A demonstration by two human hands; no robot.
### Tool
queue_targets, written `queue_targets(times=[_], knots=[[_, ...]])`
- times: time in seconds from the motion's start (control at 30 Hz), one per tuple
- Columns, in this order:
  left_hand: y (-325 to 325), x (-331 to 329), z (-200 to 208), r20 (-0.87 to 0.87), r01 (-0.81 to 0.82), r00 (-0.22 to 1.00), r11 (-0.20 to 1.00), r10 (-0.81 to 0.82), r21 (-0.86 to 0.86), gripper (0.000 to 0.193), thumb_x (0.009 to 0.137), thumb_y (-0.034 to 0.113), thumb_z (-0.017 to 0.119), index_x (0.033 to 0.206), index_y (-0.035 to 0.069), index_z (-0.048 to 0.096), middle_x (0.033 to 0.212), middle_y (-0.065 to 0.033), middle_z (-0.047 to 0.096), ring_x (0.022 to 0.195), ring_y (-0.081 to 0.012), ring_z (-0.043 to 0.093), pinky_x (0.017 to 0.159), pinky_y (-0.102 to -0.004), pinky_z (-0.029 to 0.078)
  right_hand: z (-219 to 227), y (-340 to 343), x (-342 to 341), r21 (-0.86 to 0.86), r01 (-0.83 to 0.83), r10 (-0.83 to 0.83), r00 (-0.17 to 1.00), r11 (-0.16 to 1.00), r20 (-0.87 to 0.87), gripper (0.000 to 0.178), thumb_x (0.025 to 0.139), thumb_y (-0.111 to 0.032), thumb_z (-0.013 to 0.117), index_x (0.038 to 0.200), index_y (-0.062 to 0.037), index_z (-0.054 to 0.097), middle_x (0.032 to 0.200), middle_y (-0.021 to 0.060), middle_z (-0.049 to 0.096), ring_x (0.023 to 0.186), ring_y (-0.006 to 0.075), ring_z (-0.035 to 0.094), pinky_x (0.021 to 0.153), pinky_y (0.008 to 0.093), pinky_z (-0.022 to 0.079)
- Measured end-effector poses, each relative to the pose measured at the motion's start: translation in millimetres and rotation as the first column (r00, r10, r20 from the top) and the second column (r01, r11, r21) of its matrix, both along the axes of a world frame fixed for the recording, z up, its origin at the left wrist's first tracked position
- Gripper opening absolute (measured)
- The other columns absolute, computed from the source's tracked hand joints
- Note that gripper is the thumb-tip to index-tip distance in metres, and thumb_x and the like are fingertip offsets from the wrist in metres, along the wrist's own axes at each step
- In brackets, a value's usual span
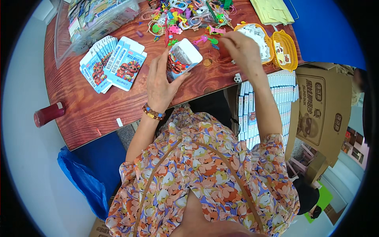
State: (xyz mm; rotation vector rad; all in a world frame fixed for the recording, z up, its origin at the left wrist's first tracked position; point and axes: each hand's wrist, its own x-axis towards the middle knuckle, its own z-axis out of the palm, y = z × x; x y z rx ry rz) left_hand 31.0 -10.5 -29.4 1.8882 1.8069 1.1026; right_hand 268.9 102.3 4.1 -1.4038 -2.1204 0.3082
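Observation:
My left hand [160,83] is wrapped round a small open cardboard box [176,70], blue and white with a colourful cartoon print. The box's white flap stands up, and something pale shows inside. To its right, my right hand [245,51] hangs over the table with its fingers drawn together. What they hold, if anything, is hidden. Close to those fingertips lie a green toy shovel [213,40] and a pink toy [200,39]. Beside the same hand stands a yellow basket [271,46] filled with small white packets [254,34].
Flat printed boxes [128,69] lie fanned on the left, below a clear plastic bin [104,29]. Small toys [185,15] are heaped at the back. A second yellow basket [291,45] sits at the right edge, near an open carton [321,106] packed with boxes. A red cylinder [49,114] lies far left.

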Motion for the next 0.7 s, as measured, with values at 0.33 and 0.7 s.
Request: queue_targets(times=[0.33,0.7], knots=[[-8.1,-9.5,-8.5,0.081,-0.014,0.997,0.999,0.01,0.047,0.085,0.071,0.022,0.088,0.141,0.002,0.046,0.125,-0.019,0.056,0.112,-0.035,0.058,0.093,-0.0436,0.05,-18.3,-83.5,58.7,-0.266,0.158,-0.124,0.982,0.951,0.142,0.013,0.092,-0.014,0.067,0.097,-0.0021,0.069,0.09,0.0145,0.069,0.078,0.0325,0.066,0.068,0.0394,0.051],[5.1,29.5,1.5,0.06,0.216,0.975,0.976,-0.214,-0.035,0.086,0.07,0.021,0.088,0.141,0.0,0.046,0.125,-0.02,0.056,0.114,-0.0372,0.057,0.094,-0.043,0.049,-22.3,-83.7,69.5,-0.216,0.219,-0.21,0.976,0.951,0.064,0.023,0.088,-0.02,0.072,0.109,-0.0092,0.07,0.099,0.0097,0.07,0.085,0.0279,0.07,0.074,0.0355,0.055]])
